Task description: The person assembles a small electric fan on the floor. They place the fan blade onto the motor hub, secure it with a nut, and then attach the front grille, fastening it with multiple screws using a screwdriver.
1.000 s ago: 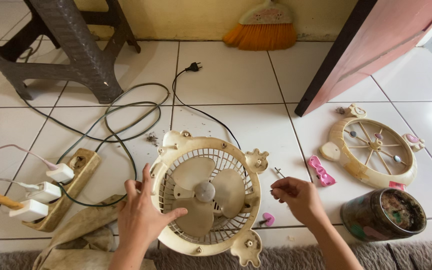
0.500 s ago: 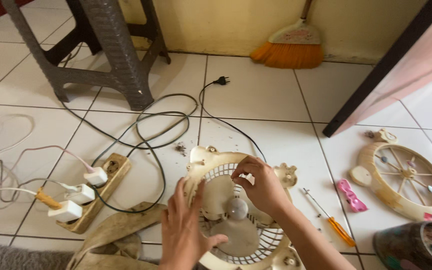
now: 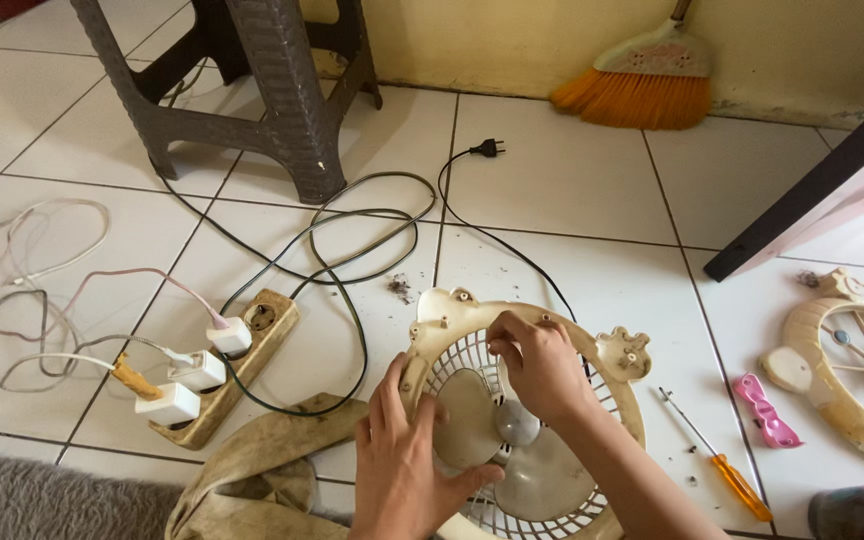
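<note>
A cream plastic fan body [image 3: 452,310] with its rear grille and three blades lies face up on the white tile floor. My left hand [image 3: 407,455] rests flat on the fan's left rim and grille, fingers spread over a blade. My right hand [image 3: 537,365] reaches over the top of the grille, fingertips pinched at the upper rim; whether it holds a small part is hidden. A screwdriver with an orange handle [image 3: 717,460] lies on the floor to the right of the fan. The fan's black cord and plug [image 3: 487,148] run off toward the wall.
The detached cream front grille [image 3: 852,385] and a pink bow piece [image 3: 764,410] lie at right. A wooden power strip with white plugs [image 3: 217,370], loose cables, a beige cloth [image 3: 252,470], a grey stool [image 3: 272,90], a broom [image 3: 652,85] and a door edge [image 3: 812,200] surround the spot.
My right hand left the floor by the screwdriver and moved onto the fan's upper rim. My left hand slid further onto the grille. The view shifted left, so everything sits further right.
</note>
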